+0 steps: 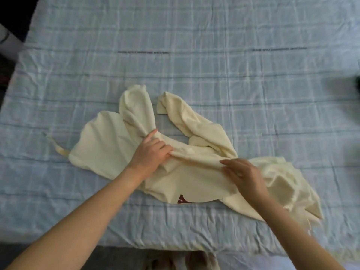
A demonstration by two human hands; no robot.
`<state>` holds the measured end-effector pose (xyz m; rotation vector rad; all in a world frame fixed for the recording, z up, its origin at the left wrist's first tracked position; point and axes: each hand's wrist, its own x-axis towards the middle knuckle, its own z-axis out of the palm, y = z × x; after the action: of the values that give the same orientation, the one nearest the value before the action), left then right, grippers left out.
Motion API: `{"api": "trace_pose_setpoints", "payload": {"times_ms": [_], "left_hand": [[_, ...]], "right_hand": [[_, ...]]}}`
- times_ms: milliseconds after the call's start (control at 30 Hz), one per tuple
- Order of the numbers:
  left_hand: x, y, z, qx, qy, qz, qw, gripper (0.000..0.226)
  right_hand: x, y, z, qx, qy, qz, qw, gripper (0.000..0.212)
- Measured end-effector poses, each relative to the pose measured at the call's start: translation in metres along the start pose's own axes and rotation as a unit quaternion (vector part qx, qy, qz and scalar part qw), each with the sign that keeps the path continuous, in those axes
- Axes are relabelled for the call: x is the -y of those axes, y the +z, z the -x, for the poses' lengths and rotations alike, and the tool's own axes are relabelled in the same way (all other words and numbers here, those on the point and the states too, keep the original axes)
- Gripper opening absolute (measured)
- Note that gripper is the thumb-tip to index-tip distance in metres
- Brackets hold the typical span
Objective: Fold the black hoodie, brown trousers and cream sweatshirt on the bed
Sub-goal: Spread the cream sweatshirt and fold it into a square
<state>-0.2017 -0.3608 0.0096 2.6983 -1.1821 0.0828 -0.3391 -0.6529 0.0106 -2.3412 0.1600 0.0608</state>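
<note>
The cream sweatshirt (109,141) lies rumpled in the middle of the bed, with a dark red print showing near its front edge. Two sleeve-like parts stick out toward the far side. My left hand (150,152) is closed on a raised fold near the middle of the garment. My right hand (243,174) pinches the same fold a little to the right, fingers curled over the cloth. A dark shape (357,82) at the right edge may be the black hoodie; the brown trousers are not in view.
The bed (194,55) is covered with a light blue checked sheet. Its front edge runs along the bottom, with dark floor and some cloth below. The bed's left edge meets a dark area with a white object (7,39).
</note>
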Motion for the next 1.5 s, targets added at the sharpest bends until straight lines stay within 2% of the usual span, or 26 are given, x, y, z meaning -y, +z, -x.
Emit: {"api": "trace_pose_setpoints", "payload": {"times_ms": [100,167,233,300,333,400,433,467,533,600,633,667,733,767,800,833,933,1033,1100,1233,1367,1467,1500], "left_hand": [[-0.015,-0.019,0.049,0.004,0.030,0.007,1.000,0.017],[-0.029,-0.029,0.078,0.037,0.032,0.019,0.999,0.020],[-0.046,-0.033,0.107,0.108,0.045,0.047,0.992,0.026],[-0.063,-0.030,0.127,0.227,0.055,0.059,0.971,0.033],[-0.070,-0.027,0.135,0.294,0.069,0.043,0.952,0.034],[-0.080,-0.023,0.139,0.410,0.027,0.045,0.911,0.033],[-0.080,-0.020,0.138,0.420,0.008,0.063,0.905,0.035],[-0.077,-0.018,0.131,0.387,-0.008,0.108,0.916,0.033],[-0.066,-0.014,0.098,0.233,-0.024,0.182,0.955,0.024],[-0.045,-0.001,0.050,0.111,-0.054,0.189,0.974,0.026],[-0.034,0.007,0.025,0.101,-0.081,0.181,0.975,0.033],[-0.021,0.020,0.003,0.126,-0.101,0.163,0.973,0.041],[0.001,0.049,-0.028,0.237,-0.123,0.078,0.960,0.054],[0.007,0.059,-0.031,0.289,-0.128,0.041,0.948,0.054],[0.013,0.068,-0.029,0.308,-0.133,0.027,0.942,0.050],[0.017,0.074,-0.025,0.292,-0.139,0.039,0.945,0.043],[0.022,0.069,-0.014,0.187,-0.177,0.150,0.955,0.031],[0.031,0.044,-0.021,0.126,-0.201,0.215,0.947,0.024],[0.037,0.025,-0.036,0.108,-0.207,0.239,0.943,0.019],[0.049,-0.011,-0.094,0.039,-0.206,0.260,0.942,0.015],[0.073,-0.036,-0.180,-0.063,-0.190,0.210,0.957,0.022],[0.086,-0.031,-0.231,-0.121,-0.191,0.146,0.963,0.023],[0.085,-0.023,-0.239,-0.102,-0.200,0.122,0.967,0.039]], "right_hand": [[0.015,0.006,0.044,0.045,0.009,-0.021,0.999,0.021],[0.020,0.014,0.075,0.070,0.025,-0.006,0.997,0.021],[0.024,0.024,0.101,0.078,0.031,0.020,0.996,0.021],[0.027,0.036,0.125,0.097,0.006,0.058,0.994,0.021],[0.030,0.043,0.136,0.134,-0.003,0.080,0.988,0.021],[0.038,0.052,0.146,0.210,0.021,0.103,0.972,0.020],[0.041,0.054,0.144,0.215,0.044,0.089,0.972,0.022],[0.042,0.053,0.136,0.175,0.061,0.063,0.981,0.023],[0.039,0.046,0.101,0.054,0.074,0.026,0.995,0.028],[0.025,0.039,0.051,-0.020,0.078,0.042,0.996,0.041],[0.012,0.036,0.025,-0.023,0.088,0.064,0.994,0.048],[-0.003,0.036,0.001,-0.007,0.114,0.094,0.989,0.054],[-0.029,0.040,-0.035,0.057,0.191,0.157,0.967,0.066],[-0.039,0.045,-0.043,0.092,0.216,0.180,0.955,0.069],[-0.048,0.051,-0.047,0.113,0.222,0.184,0.951,0.070],[-0.054,0.056,-0.049,0.111,0.216,0.164,0.956,0.068],[-0.055,0.054,-0.043,0.016,0.198,0.001,0.980,0.057],[-0.041,0.022,-0.056,-0.064,0.183,-0.048,0.980,0.049],[-0.028,-0.011,-0.080,-0.079,0.154,-0.069,0.983,0.045],[-0.002,-0.072,-0.143,-0.085,0.108,-0.062,0.989,0.038],[0.014,-0.118,-0.228,-0.154,0.059,-0.046,0.985,0.033],[0.014,-0.132,-0.285,-0.201,0.053,0.038,0.977,0.040],[0.012,-0.128,-0.294,-0.181,0.069,0.092,0.977,0.047]]}}
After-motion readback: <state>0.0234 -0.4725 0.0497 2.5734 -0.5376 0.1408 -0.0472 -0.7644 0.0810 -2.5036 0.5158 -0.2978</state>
